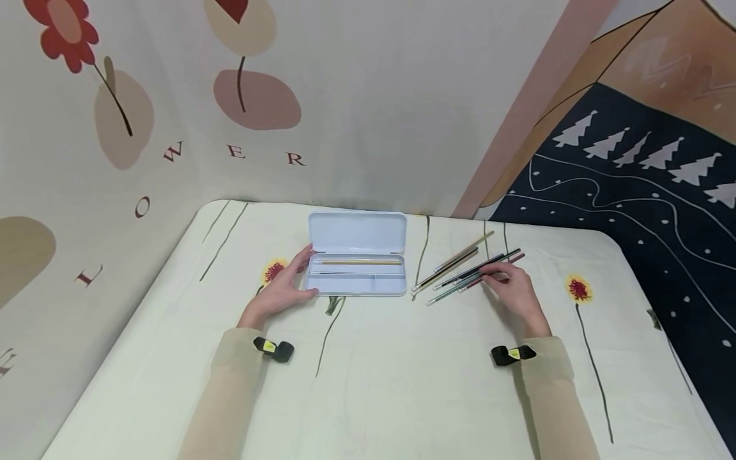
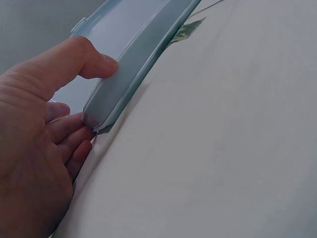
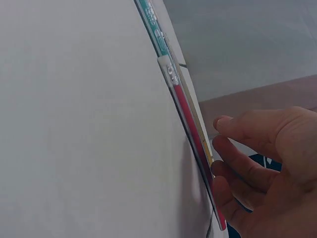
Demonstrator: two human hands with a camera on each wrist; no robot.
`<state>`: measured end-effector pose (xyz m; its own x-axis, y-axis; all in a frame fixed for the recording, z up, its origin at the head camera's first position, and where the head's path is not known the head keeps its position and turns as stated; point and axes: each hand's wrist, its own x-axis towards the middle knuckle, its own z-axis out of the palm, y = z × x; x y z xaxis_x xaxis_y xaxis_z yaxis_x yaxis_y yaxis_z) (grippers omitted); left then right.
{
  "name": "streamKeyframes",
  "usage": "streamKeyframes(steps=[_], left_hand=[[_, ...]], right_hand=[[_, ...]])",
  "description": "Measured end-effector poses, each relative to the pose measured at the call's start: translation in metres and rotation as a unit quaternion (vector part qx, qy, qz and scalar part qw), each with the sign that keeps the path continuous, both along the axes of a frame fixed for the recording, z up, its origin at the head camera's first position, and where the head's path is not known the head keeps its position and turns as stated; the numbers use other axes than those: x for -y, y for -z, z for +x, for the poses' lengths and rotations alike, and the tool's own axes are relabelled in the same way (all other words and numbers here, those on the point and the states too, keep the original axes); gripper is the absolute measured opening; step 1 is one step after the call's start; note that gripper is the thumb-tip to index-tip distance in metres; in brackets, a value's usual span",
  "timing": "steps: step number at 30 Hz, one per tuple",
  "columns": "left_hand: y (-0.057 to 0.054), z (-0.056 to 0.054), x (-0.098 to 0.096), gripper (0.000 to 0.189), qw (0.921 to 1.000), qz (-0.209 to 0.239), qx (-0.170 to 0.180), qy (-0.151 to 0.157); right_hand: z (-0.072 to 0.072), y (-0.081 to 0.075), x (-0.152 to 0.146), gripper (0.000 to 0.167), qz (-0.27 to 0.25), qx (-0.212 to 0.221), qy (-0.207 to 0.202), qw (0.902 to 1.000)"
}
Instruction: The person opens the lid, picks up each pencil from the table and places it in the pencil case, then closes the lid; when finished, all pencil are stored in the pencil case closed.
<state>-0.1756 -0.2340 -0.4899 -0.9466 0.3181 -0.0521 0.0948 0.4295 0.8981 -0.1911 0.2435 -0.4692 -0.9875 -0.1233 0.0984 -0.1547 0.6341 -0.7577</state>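
Note:
A pale blue pencil case [image 1: 356, 231] lies with its lid raised, and a yellow pencil [image 1: 359, 262] rests in its rear section. My left hand [image 1: 282, 289] holds the case at its left end. In the left wrist view the thumb presses the front wall while the fingers sit around the end. To the right, several pencils lie loosely grouped, among them a red pencil [image 3: 188, 113] and a teal pencil [image 3: 156, 33]. My right hand [image 1: 513, 289] is at the right end of this group. Its fingers are bent loosely beside the red pencil, with a gap between thumb and forefinger.
A white cloth [image 1: 397, 377] with printed flowers covers the table. Behind it hangs a pale curtain [image 1: 391, 128] with printed flowers and letters. On the right is a dark printed cloth [image 1: 621, 172] with trees. Dark wrist cameras sit on both sleeves.

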Motion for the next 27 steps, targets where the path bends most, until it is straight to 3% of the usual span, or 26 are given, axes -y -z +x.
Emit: streamKeyframes(steps=[16,27], left_hand=[[0.0,0.001,0.0,0.099,1.0,-0.004,-0.006,-0.001],[-0.002,0.001,-0.002,0.1,1.0,-0.004,0.0,-0.005]], right_hand=[[-0.011,0.003,-0.027,0.016,0.028,-0.01,0.021,0.9993],[-0.022,0.005,-0.043,0.023,0.009,0.029,0.025,0.9992]])
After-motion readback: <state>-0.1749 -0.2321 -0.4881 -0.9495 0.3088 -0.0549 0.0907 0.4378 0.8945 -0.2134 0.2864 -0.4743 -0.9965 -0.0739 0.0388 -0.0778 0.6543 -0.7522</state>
